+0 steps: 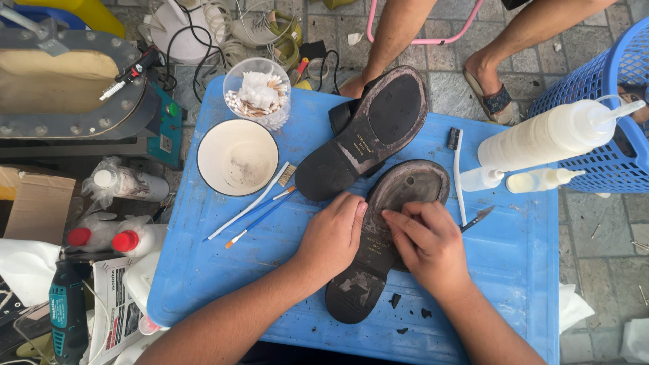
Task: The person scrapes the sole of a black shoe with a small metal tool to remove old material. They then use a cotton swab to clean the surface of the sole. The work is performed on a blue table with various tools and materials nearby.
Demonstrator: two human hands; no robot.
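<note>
Hands on upturned shoe sole (399,196), left hand (331,236) fingers flat, right hand (426,240) fingers pinched together on it.

You work on a bright blue tabletop (203,270). On it, the shoe (378,236) under your hands shows a black sole, worn grey at the front — black flakes (395,299) dot the blue beside its heel. Beyond it, the second shoe (368,132) is black too. Left of that sits a cream bowl (237,157); right, a blue lattice basket (608,88) and milky white bottles (547,135).
</note>
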